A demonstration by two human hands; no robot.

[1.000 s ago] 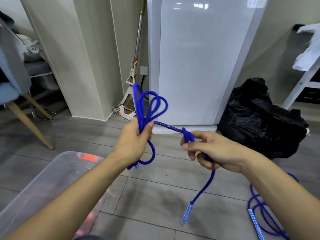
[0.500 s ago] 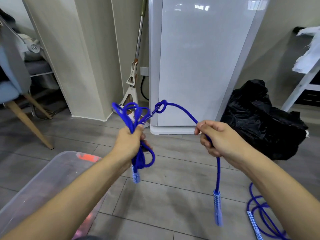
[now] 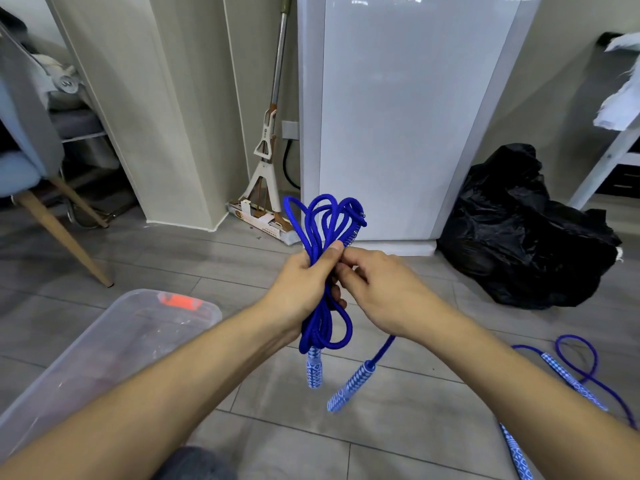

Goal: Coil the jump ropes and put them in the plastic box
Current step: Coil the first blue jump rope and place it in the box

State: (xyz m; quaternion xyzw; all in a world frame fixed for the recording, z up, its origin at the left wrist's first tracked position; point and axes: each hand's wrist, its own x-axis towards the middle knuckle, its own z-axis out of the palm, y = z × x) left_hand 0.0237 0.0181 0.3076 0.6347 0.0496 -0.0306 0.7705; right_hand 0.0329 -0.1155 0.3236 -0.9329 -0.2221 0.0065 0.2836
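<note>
A blue jump rope (image 3: 325, 220) is gathered into several loops that stick up above my left hand (image 3: 304, 282), which grips the bundle around its middle. My right hand (image 3: 377, 289) is pressed against it from the right, fingers pinching the rope at the same spot. Two blue-and-white patterned handles (image 3: 314, 370) hang below the hands, one straight down, one slanting lower right. A clear plastic box (image 3: 114, 341) with a red clip stands on the floor at lower left. A second blue jump rope (image 3: 575, 375) lies loose on the floor at lower right.
A black plastic bag (image 3: 519, 233) sits on the floor at right, beside a tall white appliance (image 3: 398, 116). A mop (image 3: 266, 161) leans in the corner behind. A chair (image 3: 31, 161) with wooden legs stands at left. The floor is grey tile.
My right hand has come in from the right to meet my left hand, folding the last length of rope into the bundle. Both handles now hang below the hands.
</note>
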